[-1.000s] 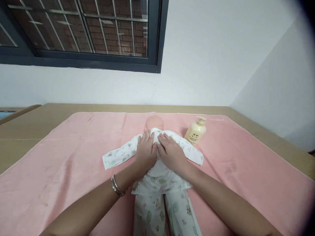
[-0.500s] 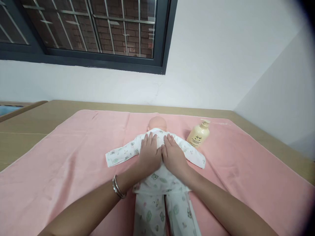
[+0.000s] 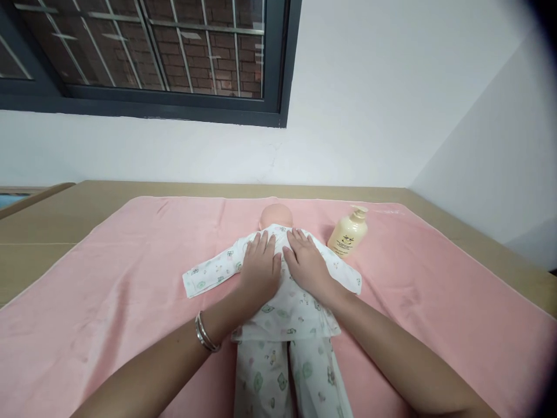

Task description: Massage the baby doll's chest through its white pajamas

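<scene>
Nearest, silver bangles [image 3: 205,333] on the left wrist. Printed trousers [image 3: 261,377] of the doll [image 3: 285,316] run toward the wearer, legs slightly parted. Doll lies lengthwise, apparently face down, arms out to the sides; no face seen. Left hand [image 3: 261,264] and right hand [image 3: 307,261] laid flat on the upper back of the white shirt [image 3: 300,299], fingers straight and pointing headward, gripping nothing. Just changed: the thumb sides, close to meeting half a second ago, now stand apart, a strip of shirt showing between them. My reading: palms working outward from the midline, sliding contact rather than a hold; work on the back looks under way, how far along cannot be told. Against the earlier frame: right hand angled a little further out, hem more exposed below the wrists, the whole view swung slightly. Doll's place on the pink mat [image 3: 143,249] looks unchanged. Beyond the hands, bald head [image 3: 277,215] just past the collar. Cream pump bottle [image 3: 348,233] near the doll's right-hand sleeve, same spot as before, untouched. Farther, bare tan table [image 3: 43,229] edge, white wall [image 3: 357,98], dark-framed barred window [image 3: 217,107] above.
</scene>
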Demonstrator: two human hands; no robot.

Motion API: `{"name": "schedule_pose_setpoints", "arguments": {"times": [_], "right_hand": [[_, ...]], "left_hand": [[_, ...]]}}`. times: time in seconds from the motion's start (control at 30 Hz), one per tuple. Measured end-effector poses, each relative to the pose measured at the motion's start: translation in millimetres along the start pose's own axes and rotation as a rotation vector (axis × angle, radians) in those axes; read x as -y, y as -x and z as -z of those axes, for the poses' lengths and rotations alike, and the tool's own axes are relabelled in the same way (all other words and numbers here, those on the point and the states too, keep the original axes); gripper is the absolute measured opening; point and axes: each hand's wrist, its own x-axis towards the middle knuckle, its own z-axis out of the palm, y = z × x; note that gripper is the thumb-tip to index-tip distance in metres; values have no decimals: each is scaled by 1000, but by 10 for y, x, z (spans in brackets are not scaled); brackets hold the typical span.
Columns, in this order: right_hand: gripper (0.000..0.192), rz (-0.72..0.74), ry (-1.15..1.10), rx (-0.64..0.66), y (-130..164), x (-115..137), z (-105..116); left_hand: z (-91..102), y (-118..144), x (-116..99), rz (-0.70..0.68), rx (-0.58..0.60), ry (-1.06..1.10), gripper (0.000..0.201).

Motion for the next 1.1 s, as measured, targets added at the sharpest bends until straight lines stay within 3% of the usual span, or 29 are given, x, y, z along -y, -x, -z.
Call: {"name": "schedule_pose_setpoints", "arguments": {"times": [0.23,0.47,0.77,0.93,1.1], "right_hand": [[55,4,123,-32,73,51,-31],[51,28,239,-85,130,99,27],[50,145,60,-34,76,92,14],[54,31,-101,10,-25,-38,-19],[55,-42,-107,-24,-124,-157,-23]], "left_hand": [[34,52,-30,52,28,43,48],[-1,79,-6,92,-23,48,54],[14,42,-18,48,-11,24,49],[68,52,-73,-25,16,-52,46],[159,169,-223,-126,8,-141,44]]}}
